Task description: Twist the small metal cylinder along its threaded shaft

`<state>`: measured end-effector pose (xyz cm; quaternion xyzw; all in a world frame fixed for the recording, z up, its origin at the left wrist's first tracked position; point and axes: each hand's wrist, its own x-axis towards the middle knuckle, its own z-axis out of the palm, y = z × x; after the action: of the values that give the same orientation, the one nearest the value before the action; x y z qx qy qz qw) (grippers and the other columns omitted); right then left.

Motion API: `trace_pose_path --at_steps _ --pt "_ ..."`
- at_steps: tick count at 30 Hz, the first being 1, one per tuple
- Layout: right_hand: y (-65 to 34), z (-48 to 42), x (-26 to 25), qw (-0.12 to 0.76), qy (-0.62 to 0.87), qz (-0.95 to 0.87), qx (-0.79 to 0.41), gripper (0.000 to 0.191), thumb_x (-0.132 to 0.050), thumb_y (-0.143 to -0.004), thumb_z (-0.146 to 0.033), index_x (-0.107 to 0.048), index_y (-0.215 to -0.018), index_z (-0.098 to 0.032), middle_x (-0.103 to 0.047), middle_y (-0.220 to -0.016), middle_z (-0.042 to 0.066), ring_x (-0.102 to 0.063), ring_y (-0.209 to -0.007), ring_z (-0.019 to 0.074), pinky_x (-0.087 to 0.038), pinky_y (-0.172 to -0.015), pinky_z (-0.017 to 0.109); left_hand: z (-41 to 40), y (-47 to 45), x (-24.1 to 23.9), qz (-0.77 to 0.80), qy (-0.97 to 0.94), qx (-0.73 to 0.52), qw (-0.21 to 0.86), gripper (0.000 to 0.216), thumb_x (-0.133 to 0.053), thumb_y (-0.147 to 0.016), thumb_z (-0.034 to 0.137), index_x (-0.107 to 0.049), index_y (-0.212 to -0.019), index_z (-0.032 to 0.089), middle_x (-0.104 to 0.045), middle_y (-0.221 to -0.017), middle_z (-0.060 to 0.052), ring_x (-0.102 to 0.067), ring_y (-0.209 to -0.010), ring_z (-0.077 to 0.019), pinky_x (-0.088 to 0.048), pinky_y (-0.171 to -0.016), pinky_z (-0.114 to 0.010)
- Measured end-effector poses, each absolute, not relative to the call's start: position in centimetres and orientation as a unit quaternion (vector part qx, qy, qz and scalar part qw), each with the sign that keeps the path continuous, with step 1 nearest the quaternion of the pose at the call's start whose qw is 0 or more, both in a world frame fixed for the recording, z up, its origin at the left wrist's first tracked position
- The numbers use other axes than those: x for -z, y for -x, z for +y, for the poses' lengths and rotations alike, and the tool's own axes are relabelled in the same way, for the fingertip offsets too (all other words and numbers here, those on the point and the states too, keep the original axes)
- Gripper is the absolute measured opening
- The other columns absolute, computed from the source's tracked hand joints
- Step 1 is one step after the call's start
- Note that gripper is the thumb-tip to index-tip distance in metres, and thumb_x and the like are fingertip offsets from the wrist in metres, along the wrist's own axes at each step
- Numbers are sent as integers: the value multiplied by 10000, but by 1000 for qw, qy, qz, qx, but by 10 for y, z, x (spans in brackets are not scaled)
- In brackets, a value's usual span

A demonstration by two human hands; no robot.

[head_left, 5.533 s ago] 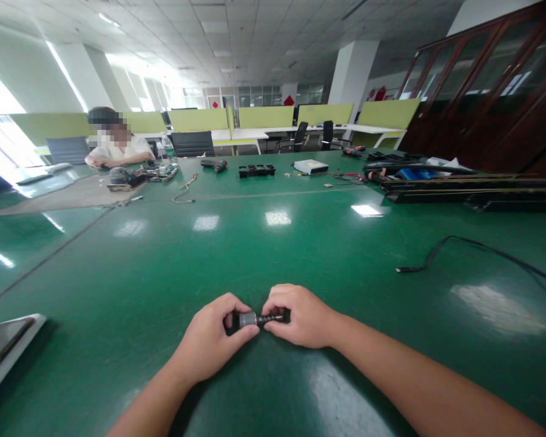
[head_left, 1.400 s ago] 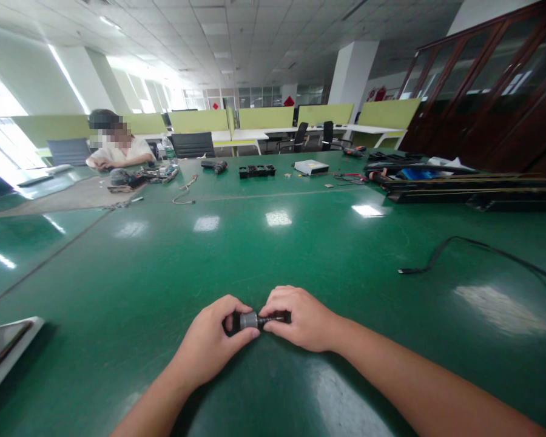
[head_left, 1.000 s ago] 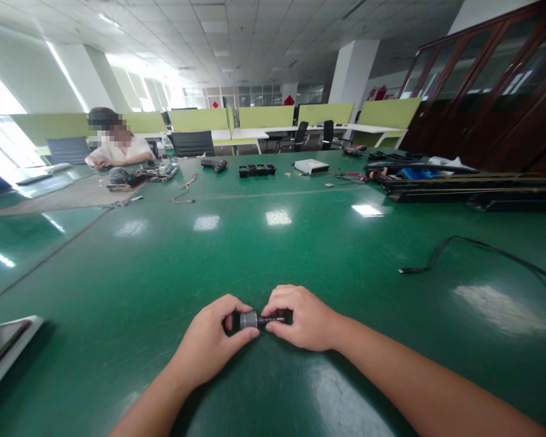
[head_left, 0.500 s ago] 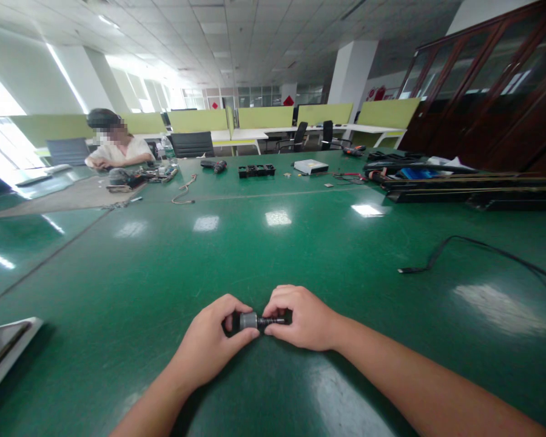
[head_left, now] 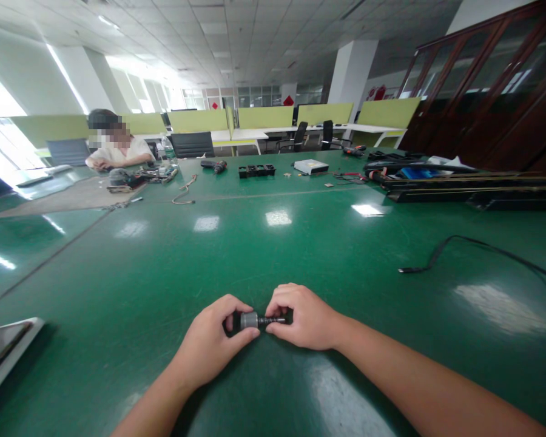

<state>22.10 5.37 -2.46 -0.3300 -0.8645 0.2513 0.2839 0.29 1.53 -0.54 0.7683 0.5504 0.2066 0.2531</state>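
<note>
Low over the green table, a small grey cylinder with a thin dark ribbed shaft (head_left: 249,320) lies sideways between my hands; it resembles a small motor, but its exact kind is unclear. My left hand (head_left: 212,334) closes thumb and fingers around the thick grey body, hiding its left end. On the other side, my right hand (head_left: 303,318) pinches the ribbed shaft between thumb and fingers, with the shaft's tip showing inside the grip.
Across the green table (head_left: 255,255) lie a power drill (head_left: 213,165), a black slotted part (head_left: 256,171) and a silver box (head_left: 310,167). A black cable (head_left: 473,243) runs in from the right. A white-edged tray (head_left: 9,349) sits at left. Someone (head_left: 121,149) sits far left.
My right hand has shifted very slightly right along the shaft. My left hand keeps its hold on the grey body.
</note>
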Motion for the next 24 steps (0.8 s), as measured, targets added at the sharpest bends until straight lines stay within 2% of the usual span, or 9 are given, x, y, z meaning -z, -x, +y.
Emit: trace_pose_path --at_steps 24 --pt "-225 54 23 278 342 -864 -242 124 -736 -636 -140 -620 -668 -170 -586 -635 -36 -537 -638 124 -369 -688 279 14 -2 5 553 -766 -207 255 184 -694 -801 338 -666 -947 230 -609 -782 20 -546 -708 -164 -394 -653 -264"
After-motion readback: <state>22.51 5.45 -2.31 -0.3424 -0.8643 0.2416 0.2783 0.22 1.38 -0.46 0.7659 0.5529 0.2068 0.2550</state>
